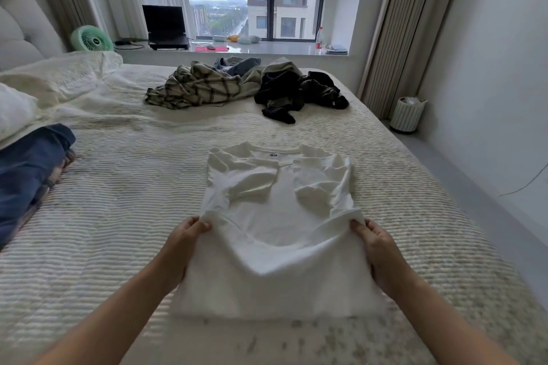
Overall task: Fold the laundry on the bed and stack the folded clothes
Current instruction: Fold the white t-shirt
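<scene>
Both hands, left (185,241) and right (378,246), pinch the white shirt (275,216) edges with curled fingers (204,227); unfolded clothes (246,86) lie far beyond them.

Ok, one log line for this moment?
fold | white T-shirt sleeves in | left hand, right hand pinch lifted edge | unfolded pile waits
</scene>
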